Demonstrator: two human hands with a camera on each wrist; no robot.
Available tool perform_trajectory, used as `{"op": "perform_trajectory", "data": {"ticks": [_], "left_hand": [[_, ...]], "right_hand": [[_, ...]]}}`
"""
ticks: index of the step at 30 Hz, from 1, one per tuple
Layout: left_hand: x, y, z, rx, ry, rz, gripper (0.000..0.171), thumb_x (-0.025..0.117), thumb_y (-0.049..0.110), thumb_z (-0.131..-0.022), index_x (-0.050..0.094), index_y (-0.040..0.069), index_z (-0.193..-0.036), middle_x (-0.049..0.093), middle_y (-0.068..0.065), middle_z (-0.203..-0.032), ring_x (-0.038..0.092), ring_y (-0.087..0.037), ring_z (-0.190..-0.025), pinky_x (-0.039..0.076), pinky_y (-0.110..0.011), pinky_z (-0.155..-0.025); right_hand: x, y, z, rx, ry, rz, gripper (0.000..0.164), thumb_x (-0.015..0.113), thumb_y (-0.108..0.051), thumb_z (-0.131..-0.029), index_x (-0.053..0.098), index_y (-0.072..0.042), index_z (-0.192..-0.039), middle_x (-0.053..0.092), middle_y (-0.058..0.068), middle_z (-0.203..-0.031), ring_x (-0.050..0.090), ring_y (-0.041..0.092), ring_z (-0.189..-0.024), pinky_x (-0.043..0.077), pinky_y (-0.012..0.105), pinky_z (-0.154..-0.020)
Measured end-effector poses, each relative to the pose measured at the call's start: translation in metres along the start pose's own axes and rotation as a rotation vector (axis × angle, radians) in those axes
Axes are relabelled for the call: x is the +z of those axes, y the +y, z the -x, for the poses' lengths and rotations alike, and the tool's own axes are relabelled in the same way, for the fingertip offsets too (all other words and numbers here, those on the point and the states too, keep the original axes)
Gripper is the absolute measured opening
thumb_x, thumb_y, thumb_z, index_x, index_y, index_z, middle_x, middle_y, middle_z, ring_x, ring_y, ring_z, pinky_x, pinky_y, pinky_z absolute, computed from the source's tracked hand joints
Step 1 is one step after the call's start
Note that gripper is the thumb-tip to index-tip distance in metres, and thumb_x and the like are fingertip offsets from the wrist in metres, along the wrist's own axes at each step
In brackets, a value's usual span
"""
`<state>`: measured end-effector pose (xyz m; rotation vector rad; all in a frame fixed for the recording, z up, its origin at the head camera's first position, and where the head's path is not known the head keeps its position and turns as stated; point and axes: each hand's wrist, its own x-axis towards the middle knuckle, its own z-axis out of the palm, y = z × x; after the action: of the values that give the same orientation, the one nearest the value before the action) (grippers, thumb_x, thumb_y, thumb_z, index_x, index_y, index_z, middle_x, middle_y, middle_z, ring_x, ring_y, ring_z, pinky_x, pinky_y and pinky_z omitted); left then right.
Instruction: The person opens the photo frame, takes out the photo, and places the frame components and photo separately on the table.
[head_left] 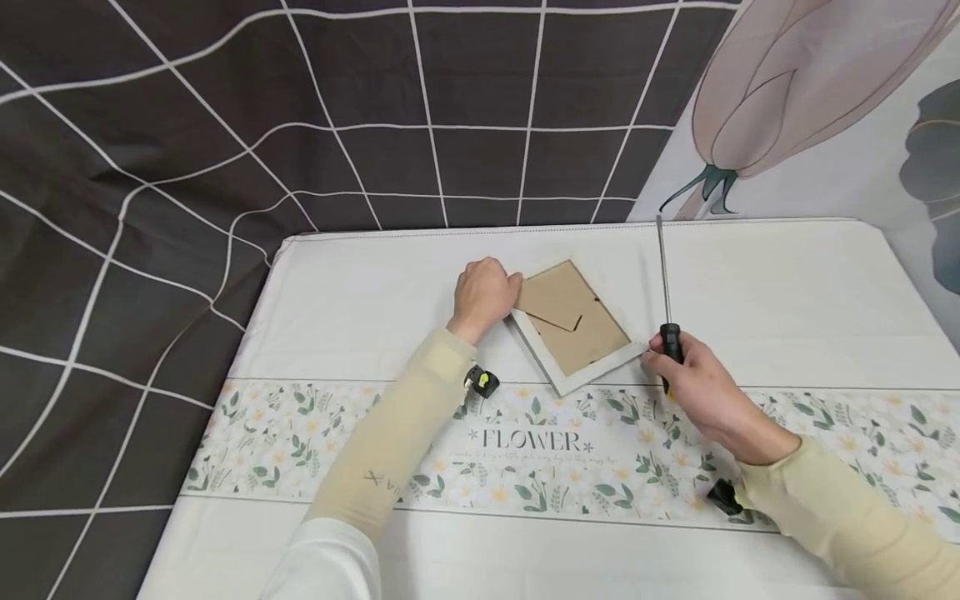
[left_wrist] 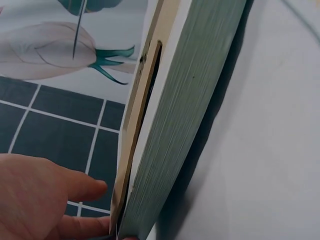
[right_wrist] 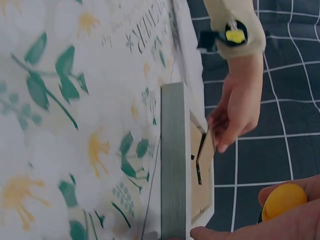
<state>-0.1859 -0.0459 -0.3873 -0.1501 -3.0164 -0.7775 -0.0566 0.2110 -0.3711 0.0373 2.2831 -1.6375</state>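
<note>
A picture frame [head_left: 555,388] with a pale greyish-white border lies face down, tilted, its brown backing board [head_left: 573,300] showing. On the backing, a stand flap [right_wrist: 207,147] lifts slightly away. My left hand [head_left: 483,296] grips the frame's left corner, by the end of the flap. In the left wrist view, the left thumb [left_wrist: 87,186] lies beside the flap's edge; the lower fingers are partly hidden. My right hand [head_left: 697,383] holds a screwdriver [head_left: 671,342], black-handled with a yellow butt, its long metal shaft pointing away. The right fingertips also touch the frame's right corner.
A white tablecloth [head_left: 375,308] with a floral band reading "FLOWER" covers the table. Behind and left hangs a dark cloth with a white grid [head_left: 360,92]. A pale flower-print cloth [head_left: 810,100] hangs back right. Black wrist cameras [head_left: 482,381] are strapped on both wrists.
</note>
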Motion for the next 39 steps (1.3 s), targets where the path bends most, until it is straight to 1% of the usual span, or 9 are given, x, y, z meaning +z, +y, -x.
{"op": "perform_trajectory", "data": {"ticks": [5,8,12,13,19,24,32,36,39], "left_hand": [[-0.001,0.001,0.015,0.031,0.042,-0.002,0.048,0.053,0.024,-0.091,0.044,0.014,-0.046,0.045,-0.001,-0.044,0.048,-0.016,-0.046,0.038,-0.026,-0.041],[-0.003,0.000,0.025,0.045,0.044,0.004,0.046,0.053,0.025,-0.090,0.045,0.013,-0.046,0.048,-0.003,-0.049,0.049,-0.018,-0.052,0.039,-0.028,-0.045],[-0.004,-0.002,0.037,0.041,0.012,0.043,0.046,0.053,0.028,-0.090,0.046,0.013,-0.047,0.045,-0.002,-0.050,0.046,-0.019,-0.053,0.038,-0.029,-0.046],[-0.005,-0.002,0.041,0.037,0.002,0.054,0.046,0.053,0.029,-0.090,0.045,0.013,-0.048,0.043,-0.002,-0.049,0.045,-0.019,-0.051,0.037,-0.029,-0.046],[-0.009,0.004,0.062,0.027,-0.070,0.099,0.049,0.056,0.035,-0.091,0.042,0.013,-0.049,0.036,0.002,-0.046,0.038,-0.015,-0.043,0.035,-0.028,-0.042],[-0.013,0.010,0.079,0.021,-0.102,0.103,0.049,0.058,0.038,-0.090,0.043,0.012,-0.050,0.040,0.001,-0.048,0.041,-0.014,-0.042,0.036,-0.027,-0.040],[-0.012,0.011,0.100,-0.015,-0.183,0.158,0.044,0.060,0.045,-0.088,0.053,0.012,-0.061,0.049,0.000,-0.052,0.046,-0.012,-0.042,0.040,-0.025,-0.040],[-0.008,0.010,0.104,-0.026,-0.212,0.173,0.044,0.060,0.047,-0.088,0.053,0.012,-0.061,0.047,0.001,-0.050,0.045,-0.011,-0.040,0.038,-0.023,-0.038],[-0.005,0.010,0.105,-0.021,-0.219,0.190,0.045,0.060,0.046,-0.088,0.052,0.012,-0.060,0.044,0.002,-0.047,0.042,-0.011,-0.038,0.036,-0.022,-0.036]], "right_hand": [[-0.009,-0.001,-0.011,0.021,-0.015,0.025,0.028,0.037,-0.019,-0.103,0.032,0.006,-0.112,0.031,0.015,-0.111,0.032,0.022,-0.101,0.033,0.027,-0.074],[-0.015,-0.003,-0.022,0.022,-0.007,0.061,0.028,0.036,-0.019,-0.103,0.031,0.007,-0.113,0.033,0.012,-0.100,0.037,0.018,-0.086,0.035,0.027,-0.068],[-0.022,-0.005,-0.037,0.018,0.019,0.106,0.033,0.035,-0.019,-0.102,0.030,0.010,-0.117,0.034,0.014,-0.102,0.035,0.017,-0.078,0.032,0.025,-0.061],[-0.023,-0.006,-0.041,0.015,0.023,0.111,0.034,0.035,-0.018,-0.102,0.029,0.011,-0.119,0.033,0.015,-0.105,0.034,0.017,-0.082,0.032,0.025,-0.063],[-0.025,-0.006,-0.057,0.004,0.060,0.150,0.031,0.037,-0.014,-0.101,0.031,0.011,-0.117,0.036,0.011,-0.091,0.035,0.010,-0.067,0.034,0.023,-0.056],[-0.024,-0.004,-0.069,-0.017,0.080,0.208,0.028,0.038,-0.014,-0.100,0.035,0.011,-0.113,0.036,0.017,-0.106,0.035,0.020,-0.082,0.035,0.023,-0.060],[-0.028,-0.003,-0.085,-0.029,0.073,0.179,0.025,0.038,-0.013,-0.101,0.035,0.009,-0.112,0.034,0.012,-0.099,0.035,0.016,-0.077,0.033,0.024,-0.060],[-0.025,-0.003,-0.090,-0.042,0.067,0.167,0.026,0.037,-0.012,-0.101,0.033,0.011,-0.113,0.036,0.019,-0.109,0.039,0.019,-0.089,0.037,0.028,-0.071],[-0.023,-0.003,-0.091,-0.070,0.066,0.173,0.027,0.036,-0.012,-0.101,0.032,0.012,-0.112,0.035,0.024,-0.116,0.036,0.024,-0.102,0.035,0.031,-0.081]]}}
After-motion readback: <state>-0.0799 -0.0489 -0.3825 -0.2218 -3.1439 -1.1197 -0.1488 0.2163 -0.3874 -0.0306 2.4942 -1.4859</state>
